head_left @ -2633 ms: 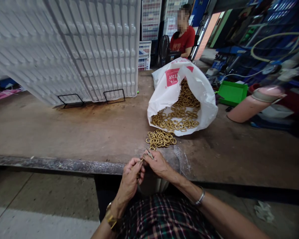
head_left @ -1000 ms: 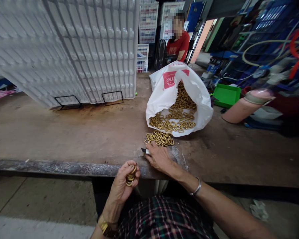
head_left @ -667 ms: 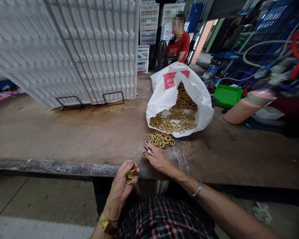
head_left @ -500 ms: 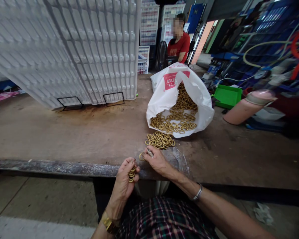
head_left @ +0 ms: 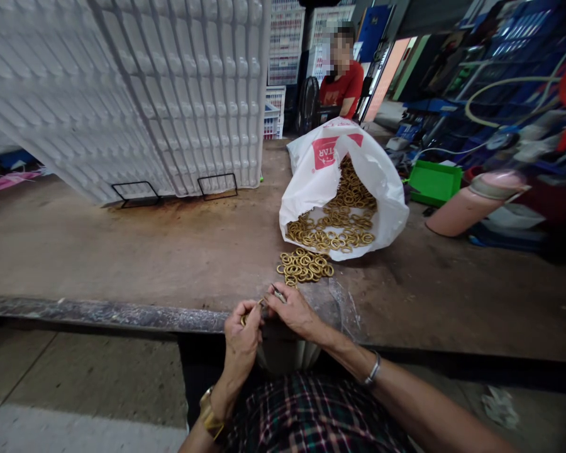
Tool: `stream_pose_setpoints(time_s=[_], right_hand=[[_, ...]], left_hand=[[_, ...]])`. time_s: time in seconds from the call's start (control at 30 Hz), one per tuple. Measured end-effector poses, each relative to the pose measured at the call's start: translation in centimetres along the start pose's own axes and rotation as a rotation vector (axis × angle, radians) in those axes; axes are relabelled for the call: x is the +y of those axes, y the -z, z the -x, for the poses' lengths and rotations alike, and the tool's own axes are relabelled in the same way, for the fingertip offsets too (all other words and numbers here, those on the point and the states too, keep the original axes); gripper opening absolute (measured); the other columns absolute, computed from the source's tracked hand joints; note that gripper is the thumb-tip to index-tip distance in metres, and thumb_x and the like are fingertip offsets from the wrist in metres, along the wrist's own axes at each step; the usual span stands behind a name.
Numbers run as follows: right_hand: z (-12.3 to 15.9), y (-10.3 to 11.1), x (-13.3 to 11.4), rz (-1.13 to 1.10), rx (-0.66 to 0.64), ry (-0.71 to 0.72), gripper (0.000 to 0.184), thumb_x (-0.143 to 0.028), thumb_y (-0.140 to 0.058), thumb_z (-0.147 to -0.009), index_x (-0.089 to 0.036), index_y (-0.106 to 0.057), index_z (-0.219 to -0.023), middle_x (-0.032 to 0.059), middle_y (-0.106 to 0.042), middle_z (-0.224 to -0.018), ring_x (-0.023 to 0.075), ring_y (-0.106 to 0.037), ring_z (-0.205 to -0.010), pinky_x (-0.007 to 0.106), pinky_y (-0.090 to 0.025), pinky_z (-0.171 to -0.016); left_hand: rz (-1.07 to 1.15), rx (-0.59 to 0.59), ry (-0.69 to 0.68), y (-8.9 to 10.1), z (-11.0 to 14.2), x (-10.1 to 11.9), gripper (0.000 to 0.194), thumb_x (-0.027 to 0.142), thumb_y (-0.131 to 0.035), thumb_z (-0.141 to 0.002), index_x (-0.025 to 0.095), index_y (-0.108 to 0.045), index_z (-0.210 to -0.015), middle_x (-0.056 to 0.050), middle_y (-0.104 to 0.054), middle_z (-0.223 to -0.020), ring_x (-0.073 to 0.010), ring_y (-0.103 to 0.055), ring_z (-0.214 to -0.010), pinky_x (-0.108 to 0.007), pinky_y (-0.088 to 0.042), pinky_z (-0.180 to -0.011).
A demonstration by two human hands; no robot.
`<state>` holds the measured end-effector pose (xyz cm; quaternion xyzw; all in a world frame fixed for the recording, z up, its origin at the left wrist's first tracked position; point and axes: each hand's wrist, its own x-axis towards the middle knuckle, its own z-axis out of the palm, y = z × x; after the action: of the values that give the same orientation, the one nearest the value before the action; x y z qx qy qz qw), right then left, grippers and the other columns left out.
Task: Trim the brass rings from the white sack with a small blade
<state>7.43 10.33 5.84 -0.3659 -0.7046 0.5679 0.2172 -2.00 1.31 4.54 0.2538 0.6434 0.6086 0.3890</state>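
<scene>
My left hand (head_left: 241,336) is closed around several brass-coloured rings (head_left: 244,319), mostly hidden by the fingers. Close on its right, my right hand (head_left: 296,313) grips a small metal tool (head_left: 278,294) with a dark, narrow tip; its exact kind is unclear. Between the fingertips of both hands is a single ring (head_left: 261,302), seen nearly edge-on. Just beyond the hands lies a loose pile of rings (head_left: 305,265) on the table. Behind that pile, a white sack (head_left: 302,189) rests on its side, its torn mouth facing me and many more rings inside.
Tall white ribbed plastic panels (head_left: 193,94) stand on the wooden table (head_left: 170,258) at left, with black wire stands (head_left: 217,185) at their base. A pink bottle (head_left: 471,204) and a green tray (head_left: 434,182) are at right. A person in red (head_left: 344,91) sits beyond.
My right hand has brought a ring from beside the pile to the left hand's fingertips. The left hand has turned, hiding more of its rings.
</scene>
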Motion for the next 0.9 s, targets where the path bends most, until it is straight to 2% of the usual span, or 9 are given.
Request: stream_pose_setpoints(time_s=[0.13,0.2,0.37,0.5,0.77,0.9], right_hand=[[-0.1,-0.1,0.4,0.051,-0.05,0.021,0.026,-0.035,-0.045,-0.079,-0.017,-0.047,-0.061,-0.0063,-0.043,-0.051,0.0082,-0.038,-0.051,0.02,-0.028,-0.049],[-0.2,-0.3,0.6,0.062,-0.039,0.025,0.027,-0.035,-0.045,-0.078,-0.017,-0.045,-0.058,-0.0063,-0.04,-0.051,0.0079,-0.037,-0.051,0.02,-0.027,-0.048],[-0.1,-0.5,0.7,0.101,-0.008,0.037,0.025,-0.033,-0.045,-0.079,-0.017,-0.049,-0.061,-0.0064,-0.041,-0.052,0.0078,-0.036,-0.051,0.02,-0.027,-0.049],[0.1,-0.4,0.6,0.098,-0.021,0.06,0.026,-0.033,-0.043,-0.081,-0.016,-0.05,-0.062,-0.0053,-0.046,-0.053,0.0085,-0.039,-0.053,0.02,-0.03,-0.051],[0.0,-0.6,1.0,0.027,-0.047,0.079,0.027,-0.029,-0.041,-0.083,-0.017,-0.047,-0.059,-0.0042,-0.049,-0.054,0.0087,-0.043,-0.052,0.02,-0.034,-0.052],[0.0,-0.3,1.2,0.118,0.008,0.061,0.022,-0.024,-0.039,-0.083,-0.017,-0.053,-0.066,-0.0026,-0.053,-0.057,0.0099,-0.048,-0.054,0.02,-0.035,-0.054]], left_hand=[[-0.145,-0.012,-0.088,0.2,0.2,0.0,0.026,0.041,-0.058,-0.075,0.016,-0.056,-0.068,0.006,-0.046,-0.052,-0.0046,-0.037,-0.039,-0.017,-0.03,-0.039],[-0.096,-0.06,-0.024,0.2,0.3,0.1,0.026,0.042,-0.057,-0.077,0.016,-0.056,-0.072,0.006,-0.046,-0.052,-0.0045,-0.037,-0.039,-0.017,-0.029,-0.038],[0.202,-0.204,0.176,0.0,0.5,0.5,0.031,0.046,-0.059,-0.074,0.017,-0.052,-0.082,0.006,-0.048,-0.053,-0.0055,-0.037,-0.04,-0.016,-0.029,-0.035],[0.313,-0.198,0.235,-0.1,0.6,0.9,0.034,0.045,-0.065,-0.069,0.016,-0.052,-0.081,0.004,-0.051,-0.059,-0.0055,-0.041,-0.044,-0.015,-0.029,-0.035],[0.347,-0.194,0.255,0.1,0.9,1.0,0.031,0.043,-0.066,-0.069,0.016,-0.051,-0.075,0.004,-0.05,-0.059,-0.0037,-0.039,-0.043,-0.014,-0.026,-0.036],[0.363,-0.186,0.249,0.1,1.0,1.2,0.032,0.044,-0.067,-0.069,0.017,-0.049,-0.074,0.006,-0.048,-0.055,-0.004,-0.038,-0.042,-0.014,-0.025,-0.036]])
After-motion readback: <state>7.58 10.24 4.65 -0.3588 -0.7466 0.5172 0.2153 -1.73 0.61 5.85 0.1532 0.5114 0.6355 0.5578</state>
